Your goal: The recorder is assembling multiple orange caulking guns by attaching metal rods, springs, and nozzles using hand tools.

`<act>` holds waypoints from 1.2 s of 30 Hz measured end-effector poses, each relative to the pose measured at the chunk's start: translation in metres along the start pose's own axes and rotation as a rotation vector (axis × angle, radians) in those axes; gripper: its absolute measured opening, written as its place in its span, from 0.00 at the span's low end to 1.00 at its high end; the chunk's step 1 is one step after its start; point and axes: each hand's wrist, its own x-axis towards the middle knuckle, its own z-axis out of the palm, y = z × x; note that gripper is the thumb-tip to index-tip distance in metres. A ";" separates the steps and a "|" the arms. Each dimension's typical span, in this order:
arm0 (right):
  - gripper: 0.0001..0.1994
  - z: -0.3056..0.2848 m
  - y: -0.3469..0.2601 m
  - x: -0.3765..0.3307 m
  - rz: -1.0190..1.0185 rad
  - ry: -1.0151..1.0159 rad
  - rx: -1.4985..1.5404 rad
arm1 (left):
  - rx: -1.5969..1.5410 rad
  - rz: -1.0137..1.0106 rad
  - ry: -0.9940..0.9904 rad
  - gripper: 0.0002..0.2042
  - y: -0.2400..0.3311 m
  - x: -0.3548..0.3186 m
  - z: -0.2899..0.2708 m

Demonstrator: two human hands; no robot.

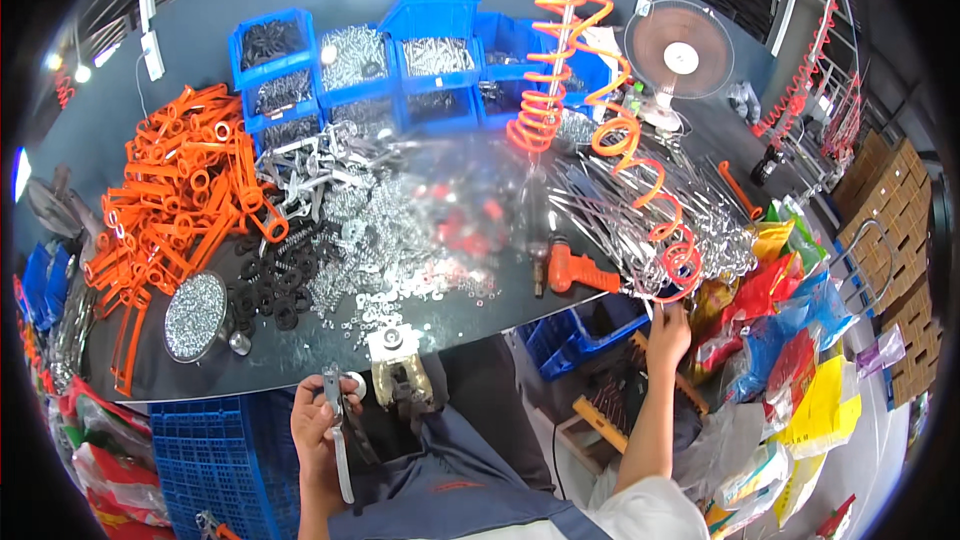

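Note:
My left hand (314, 422), just off the table's front edge, is closed around a silver metal lever-like part (338, 430) that hangs down from the fingers. Close to it, a metal clamping fixture (395, 345) is fixed at the table edge. My right hand (668, 338) reaches to the right-hand edge with its fingertips together. What they pinch, if anything, is too small to make out. Right by those fingertips are the lower loops of an orange coiled air hose (682, 265) and a heap of thin metal rods (640, 210). An orange pistol-shaped air driver (580, 270) lies to their left.
Orange handles (185, 180) are heaped at left, beside a round tray of small metal pieces (195, 318). Loose springs and nuts (350, 230) cover the middle. Blue bins (435, 15) and a fan (680, 55) stand behind. Colourful bags (790, 320) crowd the right; a blue crate (225, 460) stands below.

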 end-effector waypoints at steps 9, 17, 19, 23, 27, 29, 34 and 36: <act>0.27 0.005 0.002 -0.061 0.691 -0.872 1.273 | -0.113 -0.140 -0.143 0.22 -0.001 0.009 0.033; 0.17 0.090 -0.043 -0.033 1.110 -0.323 1.639 | 0.033 -0.071 -0.099 0.24 0.011 -0.007 0.019; 0.18 0.077 -0.077 -0.089 0.947 -0.515 1.553 | 0.099 -0.010 -0.029 0.23 0.005 0.001 0.008; 0.09 0.018 -0.165 -0.148 0.507 -0.855 1.250 | 0.339 0.058 0.067 0.22 0.007 0.021 0.007; 0.21 0.012 -0.185 -0.131 -0.548 -0.996 0.827 | 0.431 0.043 0.070 0.24 0.025 0.023 0.003; 0.22 0.008 -0.198 -0.124 -0.697 -1.008 0.794 | 0.449 0.093 0.127 0.23 0.024 0.021 -0.006; 0.27 -0.003 -0.210 -0.110 -0.862 -1.097 0.541 | 0.417 0.127 0.162 0.22 0.028 0.010 -0.008; 0.27 -0.008 -0.213 -0.106 -0.884 -1.097 0.519 | 0.526 0.101 0.205 0.22 0.029 0.008 -0.008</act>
